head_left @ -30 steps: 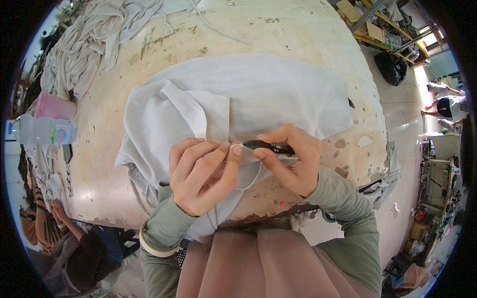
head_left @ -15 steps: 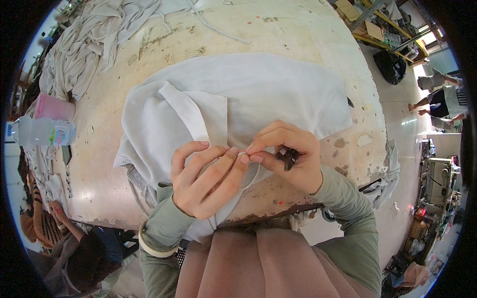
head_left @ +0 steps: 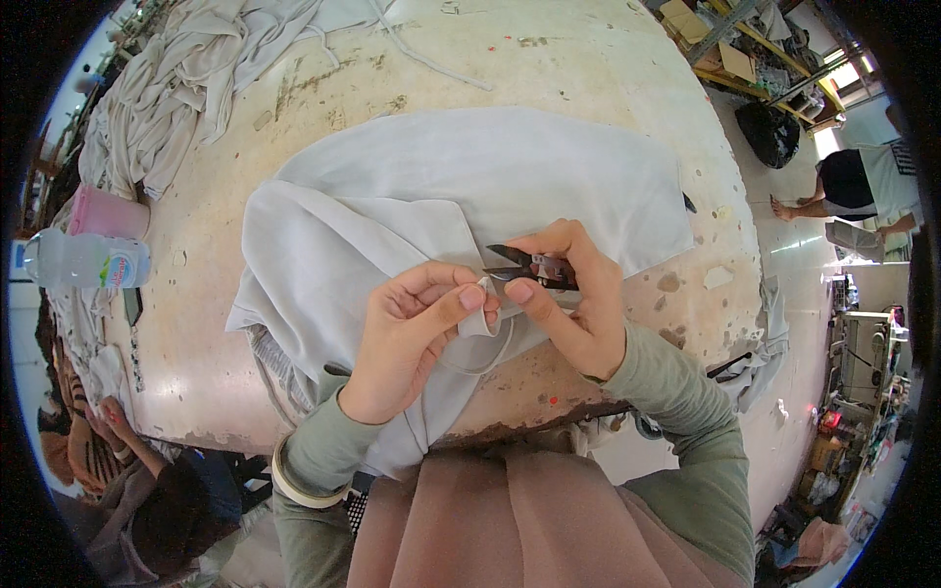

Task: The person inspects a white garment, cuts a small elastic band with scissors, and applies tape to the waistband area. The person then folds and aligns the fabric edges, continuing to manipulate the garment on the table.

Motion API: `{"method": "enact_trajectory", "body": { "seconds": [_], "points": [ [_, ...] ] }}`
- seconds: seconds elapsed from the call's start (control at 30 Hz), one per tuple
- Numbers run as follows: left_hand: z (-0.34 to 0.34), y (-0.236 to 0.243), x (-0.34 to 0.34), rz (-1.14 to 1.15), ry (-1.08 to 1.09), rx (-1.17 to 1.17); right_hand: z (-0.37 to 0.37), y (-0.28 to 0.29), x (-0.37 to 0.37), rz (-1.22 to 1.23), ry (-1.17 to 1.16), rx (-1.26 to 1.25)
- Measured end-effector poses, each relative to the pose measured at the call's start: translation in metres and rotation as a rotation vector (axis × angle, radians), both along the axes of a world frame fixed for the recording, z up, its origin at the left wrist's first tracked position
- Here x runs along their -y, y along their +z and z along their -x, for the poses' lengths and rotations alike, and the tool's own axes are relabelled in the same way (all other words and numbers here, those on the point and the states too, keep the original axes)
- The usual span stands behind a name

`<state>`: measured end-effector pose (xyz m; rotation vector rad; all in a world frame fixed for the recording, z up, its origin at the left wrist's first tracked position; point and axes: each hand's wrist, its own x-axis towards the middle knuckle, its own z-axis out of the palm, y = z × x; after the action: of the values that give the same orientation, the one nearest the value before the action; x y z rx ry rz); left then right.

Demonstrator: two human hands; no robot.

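My left hand [head_left: 402, 338] pinches a narrow white fabric strip [head_left: 480, 323] between thumb and fingers, its end curled over. My right hand [head_left: 578, 314] is closed on black thread snips [head_left: 524, 267], whose blades point left and lie close above the pinched strip; whether they touch it I cannot tell. Beneath both hands a large pale grey fabric piece [head_left: 461, 157] lies folded on the worn cream table [head_left: 549, 69], with its lower part draped toward my body.
Rumpled cloth [head_left: 167, 78] lies back left, near a pink container [head_left: 98, 204] and a clear plastic bottle [head_left: 74, 257]. A co-worker's arm [head_left: 137, 441] is at lower left. Past the table's right edge are shelves [head_left: 725, 59], a black bag [head_left: 765, 132] and another person [head_left: 853, 181].
My left hand has rolled so its thumb is on top, showing the strip. My right hand has risen, and the snips, tucked away half a second ago, again point left. The person at right has shifted.
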<state>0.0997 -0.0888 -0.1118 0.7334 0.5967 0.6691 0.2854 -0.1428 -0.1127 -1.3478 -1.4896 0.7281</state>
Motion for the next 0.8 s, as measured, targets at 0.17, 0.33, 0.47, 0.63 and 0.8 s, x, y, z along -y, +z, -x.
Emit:
{"method": "enact_trajectory", "body": {
  "seconds": [0.17,0.33,0.47,0.63,0.8],
  "points": [
    [0.0018,0.0022,-0.0036,0.158,-0.042,0.072,-0.0005,0.0009,-0.0005,-0.127,0.010,0.165],
    [0.0025,0.0017,-0.0057,0.216,-0.056,0.098,0.0010,-0.0025,-0.0045,-0.287,-0.014,0.291],
    [0.0027,0.0013,-0.0055,0.210,-0.071,0.104,0.0023,-0.0042,-0.0058,-0.335,-0.040,0.323],
    [0.0023,0.0018,-0.0048,0.253,-0.068,0.117,0.0029,-0.0055,-0.0067,-0.372,-0.057,0.361],
    [0.0016,-0.0005,-0.0037,0.196,-0.039,0.118,0.0029,-0.0055,-0.0053,-0.351,-0.076,0.332]
  ]
}}
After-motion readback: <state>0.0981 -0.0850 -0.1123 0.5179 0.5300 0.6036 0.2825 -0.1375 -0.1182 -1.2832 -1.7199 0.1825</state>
